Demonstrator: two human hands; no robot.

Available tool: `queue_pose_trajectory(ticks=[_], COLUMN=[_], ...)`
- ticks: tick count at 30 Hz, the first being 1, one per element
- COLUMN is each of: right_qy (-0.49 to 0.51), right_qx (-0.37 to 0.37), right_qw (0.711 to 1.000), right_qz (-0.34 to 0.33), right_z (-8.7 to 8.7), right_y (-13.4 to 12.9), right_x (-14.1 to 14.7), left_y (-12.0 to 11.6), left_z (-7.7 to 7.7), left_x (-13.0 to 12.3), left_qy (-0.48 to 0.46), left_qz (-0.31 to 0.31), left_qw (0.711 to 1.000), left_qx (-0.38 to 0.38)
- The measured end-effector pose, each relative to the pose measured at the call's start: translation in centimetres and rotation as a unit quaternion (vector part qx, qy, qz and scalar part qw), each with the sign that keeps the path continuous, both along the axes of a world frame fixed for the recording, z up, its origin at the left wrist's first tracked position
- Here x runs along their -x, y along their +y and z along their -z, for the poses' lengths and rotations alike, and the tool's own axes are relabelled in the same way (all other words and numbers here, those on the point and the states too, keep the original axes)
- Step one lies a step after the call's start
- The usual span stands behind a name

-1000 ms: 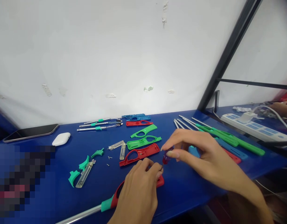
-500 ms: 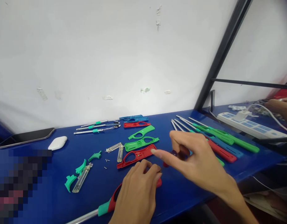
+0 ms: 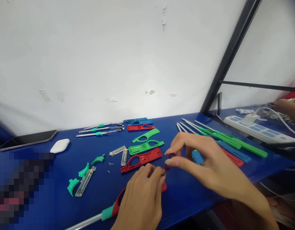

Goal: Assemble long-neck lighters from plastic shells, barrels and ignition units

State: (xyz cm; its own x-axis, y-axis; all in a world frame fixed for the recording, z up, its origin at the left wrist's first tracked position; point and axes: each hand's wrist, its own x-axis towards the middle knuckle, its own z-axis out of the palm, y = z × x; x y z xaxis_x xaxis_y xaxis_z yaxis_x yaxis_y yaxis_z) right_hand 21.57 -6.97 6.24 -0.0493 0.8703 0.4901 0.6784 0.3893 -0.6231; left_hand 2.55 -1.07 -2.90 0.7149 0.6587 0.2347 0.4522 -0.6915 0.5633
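My left hand (image 3: 143, 195) is closed over a red utility lighter (image 3: 116, 206) with a teal collar and a long metal tube (image 3: 86, 222). The lighter lies at the front edge, its red end showing past my fingers. My right hand (image 3: 200, 163) pinches the dark red handle of a screwdriver (image 3: 168, 160) between thumb and forefinger. Its handle stands just above my left fingertips, and its tip is hidden there. Beyond my left hand lies an open red lighter shell half (image 3: 153, 155), with a green shell half (image 3: 140, 149) behind it.
Assembled lighters (image 3: 233, 143) lie at right, partly behind my right hand. Teal triggers (image 3: 73, 186), clear fuel tanks (image 3: 84, 183) and small screws (image 3: 110, 164) are at left. Metal tubes (image 3: 99, 133), a phone (image 3: 29, 140) and a white case (image 3: 60, 146) lie farther back. A power strip (image 3: 260, 129) is at right.
My right thumb and forefinger have closed together on the screwdriver handle, which now stands more upright above my left fingertips. My left hand holds its place on the lighter.
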Motion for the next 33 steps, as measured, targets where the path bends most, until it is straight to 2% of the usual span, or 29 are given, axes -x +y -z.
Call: queue_pose_trajectory(ticks=[3, 6, 8, 10, 13, 16, 22, 27, 33], right_qy=[0.006, -0.030, -0.048, -0.034, -0.008, -0.008, 0.016, 0.002, 0.020], right_qx=[-0.031, -0.071, -0.063, -0.032, 0.017, 0.011, -0.025, -0.086, 0.006], right_qw=[0.999, 0.996, 0.995, 0.998, 0.999, 0.999, 0.999, 0.996, 0.999], right_qz=[0.026, 0.048, 0.056, 0.036, -0.027, -0.047, 0.020, 0.040, -0.040], right_z=[0.7, 1.0, 0.9, 0.5, -0.2, -0.3, 0.5, 0.9, -0.1], right_y=[0.8, 1.1, 1.0, 0.5, 0.0, 0.0, 0.9, 1.2, 0.2], right_x=[0.6, 0.9, 0.8, 0.5, -0.2, -0.6, 0.2, 0.8, 0.0], left_y=[0.1, 0.3, 0.4, 0.5, 0.4, 0.3, 0.1, 0.2, 0.2], left_z=[0.1, 0.2, 0.3, 0.4, 0.4, 0.2, 0.0, 0.4, 0.4], left_x=[-0.1, -0.1, 0.0, 0.0, 0.0, 0.0, 0.0, 0.0, 0.0], left_qy=[-0.004, -0.002, -0.001, -0.003, -0.004, -0.005, -0.013, -0.019, -0.021], left_qz=[0.004, 0.008, 0.010, 0.009, 0.000, -0.007, -0.005, 0.012, 0.006], left_qw=[1.000, 1.000, 1.000, 1.000, 1.000, 1.000, 1.000, 0.999, 0.999], left_qx=[-0.007, -0.012, -0.016, -0.017, -0.015, -0.014, -0.019, -0.026, -0.023])
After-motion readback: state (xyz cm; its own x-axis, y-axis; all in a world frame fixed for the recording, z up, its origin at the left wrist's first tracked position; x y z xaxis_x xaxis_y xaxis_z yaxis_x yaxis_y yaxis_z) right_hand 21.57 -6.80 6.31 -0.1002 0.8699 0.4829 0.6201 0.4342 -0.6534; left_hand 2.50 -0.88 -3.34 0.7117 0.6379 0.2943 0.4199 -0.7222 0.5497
